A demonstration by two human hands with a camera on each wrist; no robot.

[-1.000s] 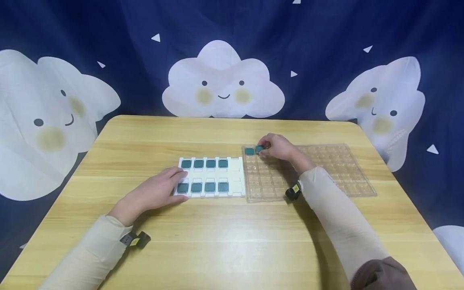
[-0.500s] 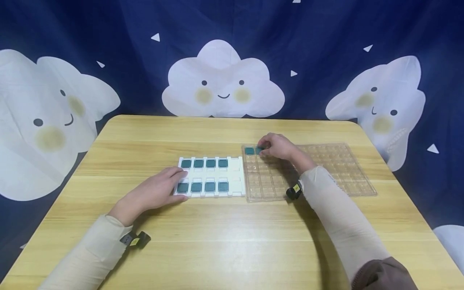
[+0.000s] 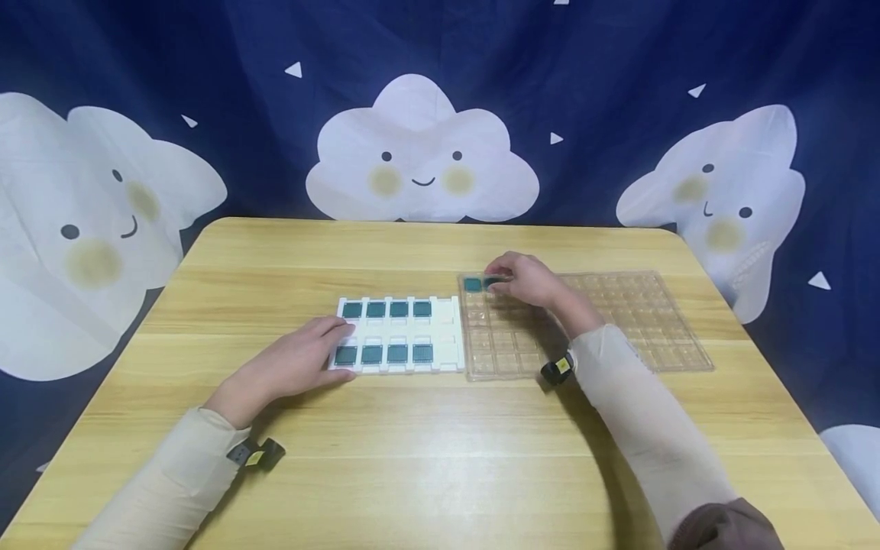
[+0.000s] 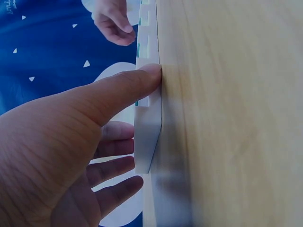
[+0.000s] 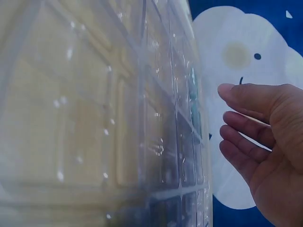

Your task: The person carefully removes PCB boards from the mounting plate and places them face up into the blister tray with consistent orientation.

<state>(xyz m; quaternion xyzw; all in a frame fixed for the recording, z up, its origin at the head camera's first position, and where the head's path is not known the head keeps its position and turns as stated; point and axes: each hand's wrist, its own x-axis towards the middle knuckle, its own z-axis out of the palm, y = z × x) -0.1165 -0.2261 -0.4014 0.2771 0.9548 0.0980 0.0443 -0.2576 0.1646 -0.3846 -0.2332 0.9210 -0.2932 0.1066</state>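
My left hand rests at the left end of a white tray. In the left wrist view the thumb presses the tray's side, and the other fingers lie loosely by its end. Green square chips sit in two rows in this tray. My right hand hovers over the back left corner of a clear plastic compartment tray. One green chip lies in the corner compartment, and a second, partly hidden chip is under the fingertips. The right wrist view shows nothing between those fingers.
Both trays lie side by side on a wooden table. The clear tray stretches right beneath my right forearm. A dark blue curtain with cloud prints hangs behind the table.
My right fingers have shifted slightly up and left from the second chip, which now shows lower in its compartment. The left hand and both trays have stayed put.
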